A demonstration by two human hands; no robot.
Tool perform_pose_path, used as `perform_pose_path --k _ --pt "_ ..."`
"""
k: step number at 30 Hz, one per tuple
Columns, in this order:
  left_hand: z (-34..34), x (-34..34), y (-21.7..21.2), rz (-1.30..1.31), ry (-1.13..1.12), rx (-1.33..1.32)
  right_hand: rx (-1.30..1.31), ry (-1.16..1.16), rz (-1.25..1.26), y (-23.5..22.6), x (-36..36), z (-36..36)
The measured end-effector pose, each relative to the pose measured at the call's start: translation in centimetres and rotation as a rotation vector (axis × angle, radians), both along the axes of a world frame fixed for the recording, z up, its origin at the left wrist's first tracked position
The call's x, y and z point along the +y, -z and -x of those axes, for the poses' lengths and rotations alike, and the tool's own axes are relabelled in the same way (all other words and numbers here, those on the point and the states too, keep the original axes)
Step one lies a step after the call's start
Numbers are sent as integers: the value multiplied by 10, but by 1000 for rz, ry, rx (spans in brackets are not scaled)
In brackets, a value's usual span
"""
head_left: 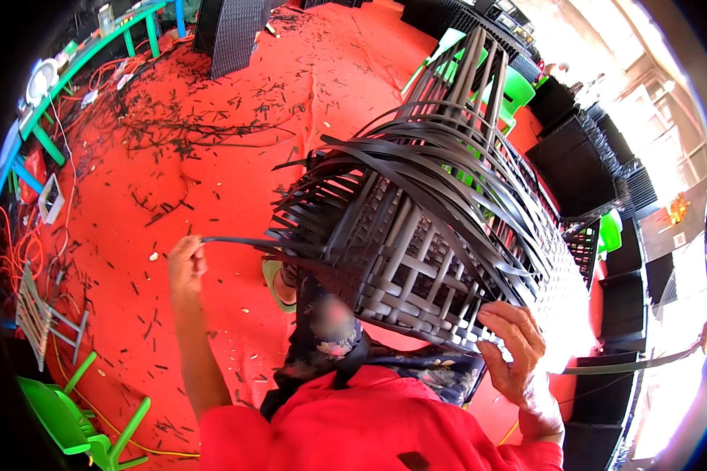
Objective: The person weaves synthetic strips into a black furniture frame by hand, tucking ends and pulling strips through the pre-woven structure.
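Left grip: the left hand [186, 263] is closed on the end of a dark flat strip [236, 242], pinched between thumb and fingers and drawn out taut to the person's left.
Right grip: the right hand [513, 345] rests on the lower near corner of the woven frame [416, 259], fingers curled against the weave; whether they clamp a strand there cannot be told.
Strip: it runs nearly level from the left hand to the frame's left side, where it joins a fan of loose strip ends.
Woven frame: a dark boxy piece of wicker furniture, tilted, held up in front of the person's lap; its near face is a lattice of grey bars, with many black strips arching over the top and right side.
Edges: loose strip ends stick out past the frame's left edge; the right side sits close to a row of finished dark wicker pieces [581, 169].
Open room: wide space lies to the left of the frame, around the left hand.
Surface: a red floor covering [236, 102], littered with short black offcuts.
Room: a green chair [71, 424] at lower left, a green-framed bench [78, 59] at upper left, bright daylight at far right.
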State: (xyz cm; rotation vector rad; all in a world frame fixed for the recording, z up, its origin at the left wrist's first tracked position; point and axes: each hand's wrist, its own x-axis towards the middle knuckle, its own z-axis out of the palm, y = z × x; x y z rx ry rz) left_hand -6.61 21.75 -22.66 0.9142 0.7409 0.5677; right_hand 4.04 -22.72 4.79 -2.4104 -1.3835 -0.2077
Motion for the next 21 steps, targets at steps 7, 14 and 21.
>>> perform_pose_path --k 7,14,21 --pt "16 33 -41 -248 -91 103 39 26 -134 31 -51 21" --pt "1 46 29 50 -67 107 144 165 -337 67 -93 39" --pt "-20 22 8 34 -41 191 97 518 -437 79 -138 41"
